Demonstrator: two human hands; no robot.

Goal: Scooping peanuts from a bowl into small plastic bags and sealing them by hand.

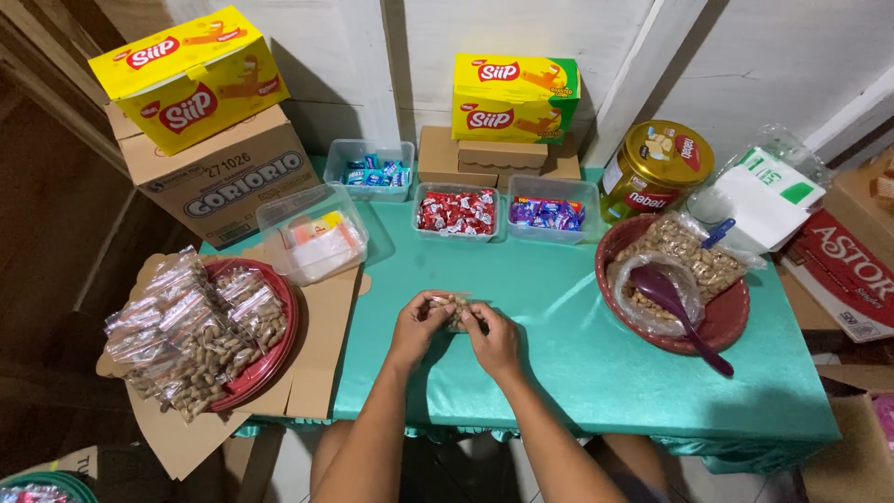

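Observation:
My left hand (419,324) and my right hand (491,335) meet over the green tablecloth (568,354), both gripping a small clear bag of peanuts (457,311) between the fingertips. The bag is mostly hidden by my fingers. To the right, a red basket (727,321) holds a large open bag of loose peanuts (684,250) and a purple spoon (684,315). On the left, a red plate (275,349) is piled with several filled small peanut bags (186,335).
Clear tubs of wrapped candies (456,212) (548,214) (372,172) line the back. Yellow snack boxes (514,98) (191,76), a brown carton (219,177), a gold tin (654,168), a lidded tub (312,233) and a white packet (759,200) surround the table.

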